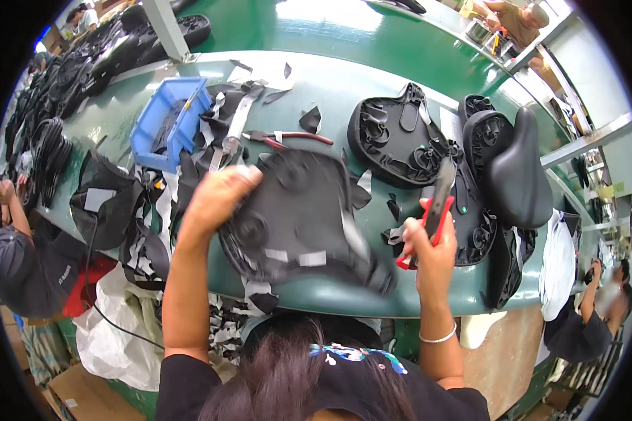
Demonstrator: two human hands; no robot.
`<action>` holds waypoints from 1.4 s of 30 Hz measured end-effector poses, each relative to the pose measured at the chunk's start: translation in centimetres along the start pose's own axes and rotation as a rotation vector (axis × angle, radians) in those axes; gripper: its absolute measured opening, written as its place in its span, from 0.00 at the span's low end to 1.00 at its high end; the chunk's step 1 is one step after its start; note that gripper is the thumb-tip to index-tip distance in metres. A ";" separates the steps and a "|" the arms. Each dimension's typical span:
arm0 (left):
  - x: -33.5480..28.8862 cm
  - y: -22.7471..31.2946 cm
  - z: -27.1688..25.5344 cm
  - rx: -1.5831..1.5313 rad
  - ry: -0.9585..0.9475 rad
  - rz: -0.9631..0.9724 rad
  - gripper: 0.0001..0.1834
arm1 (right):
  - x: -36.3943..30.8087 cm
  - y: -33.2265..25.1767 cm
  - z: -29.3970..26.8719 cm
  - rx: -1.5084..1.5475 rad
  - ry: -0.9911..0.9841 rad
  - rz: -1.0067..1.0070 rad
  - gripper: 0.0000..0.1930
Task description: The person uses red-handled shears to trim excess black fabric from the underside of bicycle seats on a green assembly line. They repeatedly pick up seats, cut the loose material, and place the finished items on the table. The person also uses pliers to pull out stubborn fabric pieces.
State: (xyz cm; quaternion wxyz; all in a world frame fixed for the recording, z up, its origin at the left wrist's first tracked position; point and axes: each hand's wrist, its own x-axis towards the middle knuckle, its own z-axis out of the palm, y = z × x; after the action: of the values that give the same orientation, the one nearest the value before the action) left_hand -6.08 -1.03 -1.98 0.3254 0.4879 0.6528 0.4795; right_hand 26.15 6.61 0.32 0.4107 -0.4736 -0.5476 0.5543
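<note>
My left hand [218, 196] is closed on the upper left edge of a black bicycle saddle [295, 217], which is blurred and lies underside up, with pale strips along its near edge. Raised to the right of it, my right hand [432, 252] grips red-handled pliers [440, 203], their dark head pointing away from me and apart from the saddle. A second pair of pliers [288, 135], also red-handled, lies beyond the saddle. Beside it a knife-like tool [239, 116] with a pale, translucent handle rests on black scraps.
Several black saddles, such as an upturned one [393, 133] and an upright one [519, 172], crowd the right of the green table [316, 298]. A blue bin [146, 133] and black covers [102, 196] stand left. Co-workers [24, 266] work on both sides.
</note>
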 end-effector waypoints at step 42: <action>-3.0 3.1 3.1 -0.386 0.184 -0.375 0.27 | -10.6 1.7 -0.4 -0.772 -0.410 -0.298 0.32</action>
State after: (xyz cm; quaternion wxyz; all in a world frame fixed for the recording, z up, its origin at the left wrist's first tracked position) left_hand -1.37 -2.78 -0.18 0.4348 0.2421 0.6550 0.5687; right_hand 28.95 -3.70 -0.59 0.1625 -0.3888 -0.8459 0.3270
